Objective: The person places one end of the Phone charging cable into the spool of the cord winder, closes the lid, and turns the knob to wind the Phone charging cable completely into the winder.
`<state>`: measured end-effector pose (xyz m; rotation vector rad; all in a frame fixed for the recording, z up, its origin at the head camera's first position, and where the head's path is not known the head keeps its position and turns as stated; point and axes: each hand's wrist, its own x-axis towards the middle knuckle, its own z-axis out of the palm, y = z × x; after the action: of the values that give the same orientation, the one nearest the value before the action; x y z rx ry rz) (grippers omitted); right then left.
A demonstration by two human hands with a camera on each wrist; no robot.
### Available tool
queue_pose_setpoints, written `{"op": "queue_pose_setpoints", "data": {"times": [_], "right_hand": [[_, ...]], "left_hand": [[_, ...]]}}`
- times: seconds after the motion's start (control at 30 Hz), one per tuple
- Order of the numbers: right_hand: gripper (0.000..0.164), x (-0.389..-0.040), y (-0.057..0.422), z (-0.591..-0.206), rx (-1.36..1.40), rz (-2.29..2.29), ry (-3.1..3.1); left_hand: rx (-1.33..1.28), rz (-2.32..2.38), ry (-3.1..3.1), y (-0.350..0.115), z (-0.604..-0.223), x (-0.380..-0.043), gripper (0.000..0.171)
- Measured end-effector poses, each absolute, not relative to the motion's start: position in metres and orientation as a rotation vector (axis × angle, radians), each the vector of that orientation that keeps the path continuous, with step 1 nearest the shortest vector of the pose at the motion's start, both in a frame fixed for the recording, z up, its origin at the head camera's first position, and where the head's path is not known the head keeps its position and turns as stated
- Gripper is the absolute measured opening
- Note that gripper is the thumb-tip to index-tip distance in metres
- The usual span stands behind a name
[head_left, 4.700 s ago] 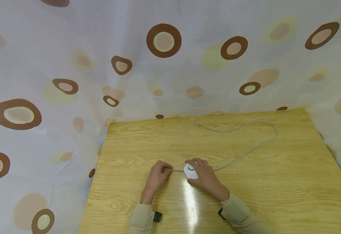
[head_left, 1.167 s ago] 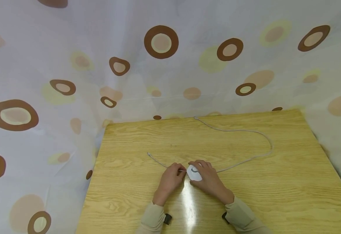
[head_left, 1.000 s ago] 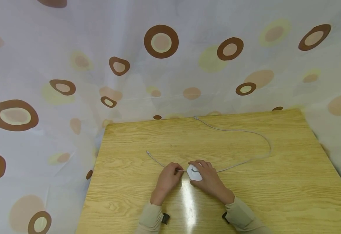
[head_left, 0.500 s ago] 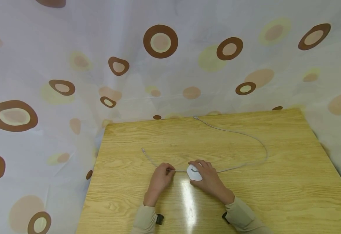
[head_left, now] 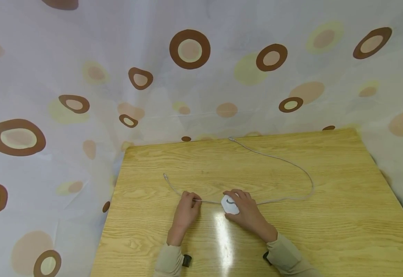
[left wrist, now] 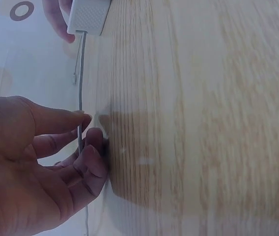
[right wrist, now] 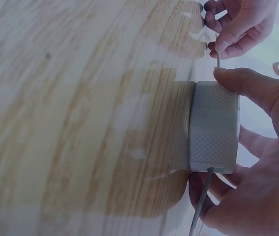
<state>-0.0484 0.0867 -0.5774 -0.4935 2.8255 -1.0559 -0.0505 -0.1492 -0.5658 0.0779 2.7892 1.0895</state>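
Observation:
A white many-sided cable winder (head_left: 229, 204) with textured side walls (right wrist: 214, 128) sits on the table, a thin grey cable (head_left: 210, 201) running out of both its sides. My right hand (head_left: 247, 212) grips the winder from the right, thumb on one side and fingers on the other. To its left, my left hand (head_left: 186, 212) pinches the cable between thumb and fingertips, as the left wrist view also shows. Beyond that hand the cable's left plug (head_left: 165, 176) lies on the wood. The other plug (head_left: 231, 139) rests by the table's back edge.
The wood-grain table (head_left: 153, 161) meets a white wall covering (head_left: 222, 88) with brown and yellow circles behind and at both sides. On the right the cable lies in a wide curve (head_left: 310, 179) back to the far plug.
My left hand has moved left along with the cable, away from the winder. The left plug has shifted left and back, and the right-hand cable curve has shrunk. My right hand stays on the winder.

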Motion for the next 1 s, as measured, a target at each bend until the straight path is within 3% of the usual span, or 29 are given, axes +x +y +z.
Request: {"op": "queue_pose_setpoints", "data": {"times": [0.6,1.0], "right_hand": [[0.065,-0.048,0.086,-0.574,-0.491,-1.056,2.809],[0.064,-0.048,0.087,-0.576,-0.502,-1.06,2.819]], "left_hand": [[0.308,0.914,2.812,-0.103,-0.57,-0.051,0.014],[0.264,0.899,2.817,-0.097,-0.567,-0.05,0.015]]}}
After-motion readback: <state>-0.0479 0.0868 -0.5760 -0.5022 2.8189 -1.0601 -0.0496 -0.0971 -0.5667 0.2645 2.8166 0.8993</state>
